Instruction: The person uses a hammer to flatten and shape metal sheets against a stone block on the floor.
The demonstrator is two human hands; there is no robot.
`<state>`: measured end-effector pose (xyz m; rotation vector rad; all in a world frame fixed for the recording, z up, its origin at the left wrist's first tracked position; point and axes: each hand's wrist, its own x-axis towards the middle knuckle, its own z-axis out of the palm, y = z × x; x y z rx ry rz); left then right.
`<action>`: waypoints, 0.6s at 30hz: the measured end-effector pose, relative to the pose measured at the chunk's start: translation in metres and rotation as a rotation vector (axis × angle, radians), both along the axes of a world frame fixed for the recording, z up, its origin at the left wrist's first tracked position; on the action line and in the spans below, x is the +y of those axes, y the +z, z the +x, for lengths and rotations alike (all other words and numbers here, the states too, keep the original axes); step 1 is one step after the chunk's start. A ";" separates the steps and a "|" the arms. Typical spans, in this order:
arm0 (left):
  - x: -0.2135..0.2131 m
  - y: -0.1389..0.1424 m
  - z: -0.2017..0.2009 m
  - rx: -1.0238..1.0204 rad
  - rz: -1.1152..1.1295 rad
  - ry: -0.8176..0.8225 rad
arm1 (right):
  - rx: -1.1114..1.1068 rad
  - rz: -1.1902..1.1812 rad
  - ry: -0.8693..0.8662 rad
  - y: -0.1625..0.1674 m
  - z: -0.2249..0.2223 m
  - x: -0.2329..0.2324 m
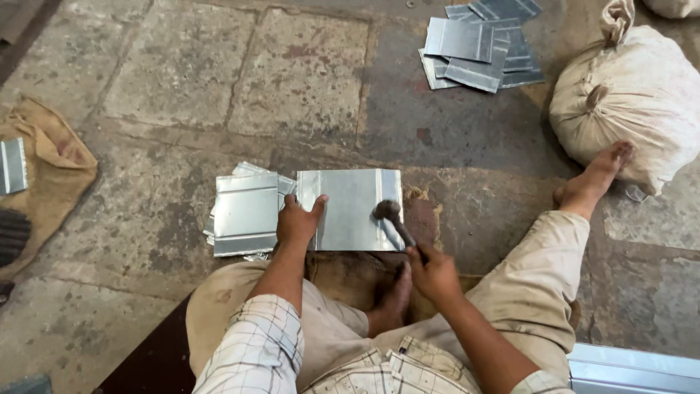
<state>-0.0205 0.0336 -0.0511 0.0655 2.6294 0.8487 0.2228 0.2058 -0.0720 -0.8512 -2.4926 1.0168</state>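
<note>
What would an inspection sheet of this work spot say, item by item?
Surface: worn stone floor, stained, with cracked joints.
Job's things: folded metal sheet lying flat in front of the seated person; hammer with its head on the sheet.
Clutter: stack of similar sheets to the left; scattered pile of sheets further off.
Hands: left hand presses on the sheet; right hand grips the hammer handle.
Cables: nothing seen.
Surroundings: tied cloth sack, burlap cloth, bare feet.

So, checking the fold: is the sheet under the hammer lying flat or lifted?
Flat: the sheet lies on the floor, left hand pressing its edge.
</note>
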 end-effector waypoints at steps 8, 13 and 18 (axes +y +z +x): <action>-0.005 -0.005 0.002 0.047 -0.014 -0.054 | 0.930 -0.026 0.141 0.146 0.008 0.036; -0.006 -0.006 0.002 0.058 -0.022 -0.070 | 1.336 -0.153 0.302 0.096 0.018 0.027; -0.001 -0.002 0.004 0.071 -0.059 -0.064 | 0.187 0.031 0.189 0.001 0.005 0.009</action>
